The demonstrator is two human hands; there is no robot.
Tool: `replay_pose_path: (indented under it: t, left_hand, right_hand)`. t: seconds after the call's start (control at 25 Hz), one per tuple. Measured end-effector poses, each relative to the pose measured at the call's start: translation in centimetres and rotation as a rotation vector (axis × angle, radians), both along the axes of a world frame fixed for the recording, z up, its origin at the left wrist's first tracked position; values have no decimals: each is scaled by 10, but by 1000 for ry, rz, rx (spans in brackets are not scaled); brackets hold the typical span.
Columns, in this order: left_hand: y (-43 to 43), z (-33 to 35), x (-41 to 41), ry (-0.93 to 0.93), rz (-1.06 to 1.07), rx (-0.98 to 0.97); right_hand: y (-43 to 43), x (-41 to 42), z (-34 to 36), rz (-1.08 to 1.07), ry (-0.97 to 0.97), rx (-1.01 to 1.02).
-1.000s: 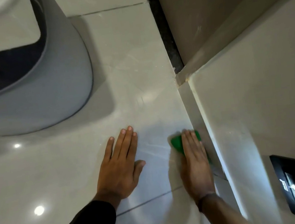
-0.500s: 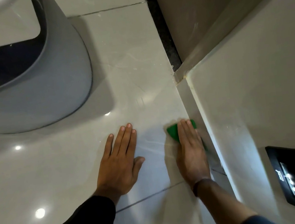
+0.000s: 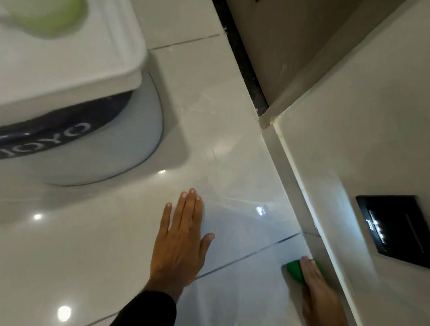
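Observation:
My right hand (image 3: 320,300) lies flat on a green scrub pad (image 3: 295,271) and presses it onto the glossy white floor tile (image 3: 97,256) right beside the skirting of the white wall (image 3: 369,127). Most of the pad is hidden under my fingers. My left hand (image 3: 180,239) rests palm-down on the tile, fingers straight and spread slightly, a forearm's width left of the pad. A black sleeve covers my left forearm.
A white and grey bin-like container (image 3: 71,133) with a dark printed band stands at the upper left, a blurred green cup (image 3: 49,12) on its lid. A black wall panel (image 3: 400,230) with small lights is at right. A brown door (image 3: 311,11) with a round stopper is beyond.
My right hand has dragged the green pad back toward me along the wall's base, past the grout line. The view has tilted up, showing the container's lid. My left hand stays planted.

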State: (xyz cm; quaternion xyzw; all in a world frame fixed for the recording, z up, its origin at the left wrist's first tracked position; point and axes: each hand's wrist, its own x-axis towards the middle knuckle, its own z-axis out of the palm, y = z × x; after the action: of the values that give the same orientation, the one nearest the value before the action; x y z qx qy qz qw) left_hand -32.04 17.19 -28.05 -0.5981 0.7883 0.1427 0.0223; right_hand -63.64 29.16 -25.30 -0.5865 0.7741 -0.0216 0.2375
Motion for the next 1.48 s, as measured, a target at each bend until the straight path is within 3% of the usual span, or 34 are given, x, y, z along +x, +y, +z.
replay_pose_path:
  t: [0.12, 0.32, 0.44, 0.6, 0.76, 1.0, 1.24, 1.48]
  left_hand:
    - [29, 67, 27, -9, 44, 34]
    - [61, 213, 85, -84, 140, 66]
    - [52, 281, 119, -170, 192, 47]
    - [6, 338, 181, -147, 333, -51]
    - [-64, 334, 252, -138, 398, -143]
    - [-158, 282, 322, -135, 421, -85]
    - [-171, 250, 343, -111, 410, -103]
    - [-166, 247, 349, -93, 383, -82]
  right_hand:
    - [-14, 28, 44, -53, -33, 84]
    - [-42, 123, 169, 97, -184, -57]
    - [-78, 193, 233, 170, -307, -116]
    - [-151, 306, 308, 319, -370, -234]
    - [-244, 407, 325, 537, -347, -308]
    - [-357, 500, 262, 619, -135, -250]
    - [-384, 521, 207, 724, 136, -224]
    - [-375, 524, 199, 733, 131, -83]
